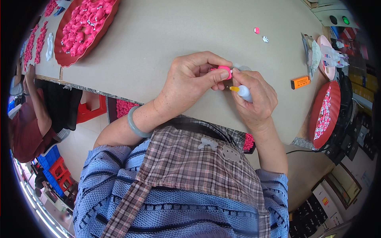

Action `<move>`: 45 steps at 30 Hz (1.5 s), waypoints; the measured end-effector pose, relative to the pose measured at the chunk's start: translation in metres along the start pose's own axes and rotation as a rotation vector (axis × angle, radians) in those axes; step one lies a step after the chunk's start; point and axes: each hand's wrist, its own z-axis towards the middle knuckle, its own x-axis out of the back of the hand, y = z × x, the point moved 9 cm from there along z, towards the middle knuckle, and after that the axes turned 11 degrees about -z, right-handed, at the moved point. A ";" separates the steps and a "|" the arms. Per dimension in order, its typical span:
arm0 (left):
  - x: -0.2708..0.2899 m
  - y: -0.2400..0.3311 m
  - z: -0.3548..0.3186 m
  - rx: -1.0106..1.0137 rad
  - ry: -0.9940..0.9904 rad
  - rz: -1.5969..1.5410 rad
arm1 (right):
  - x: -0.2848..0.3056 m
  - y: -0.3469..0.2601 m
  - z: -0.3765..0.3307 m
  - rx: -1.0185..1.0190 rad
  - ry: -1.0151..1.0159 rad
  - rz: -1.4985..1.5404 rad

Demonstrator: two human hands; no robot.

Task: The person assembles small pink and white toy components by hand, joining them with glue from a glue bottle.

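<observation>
Your left hand [194, 75] pinches one small pink piece [223, 68] at its thumb and fingertips. Your right hand [257, 93] grips one yellow-tipped white bottle [245, 93], its fingertips just beside that piece. Beyond lie two small loose bits [256, 30]; one orange box [300, 82] sits to the right.

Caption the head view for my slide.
Left fingers hold a small rounded pink piece; right fingers hold a yellow-tipped white bottle.
</observation>
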 end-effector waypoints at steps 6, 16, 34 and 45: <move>-0.001 -0.001 0.000 0.006 -0.026 0.003 | 0.000 0.001 0.000 -0.011 0.006 0.013; -0.001 -0.002 0.000 0.005 -0.020 -0.012 | 0.000 0.002 0.001 -0.027 0.006 0.010; 0.000 0.001 0.001 -0.027 0.009 -0.030 | -0.002 0.002 0.001 -0.028 0.008 0.010; -0.002 0.002 0.001 -0.018 0.000 -0.054 | 0.000 0.001 0.001 -0.025 0.016 0.012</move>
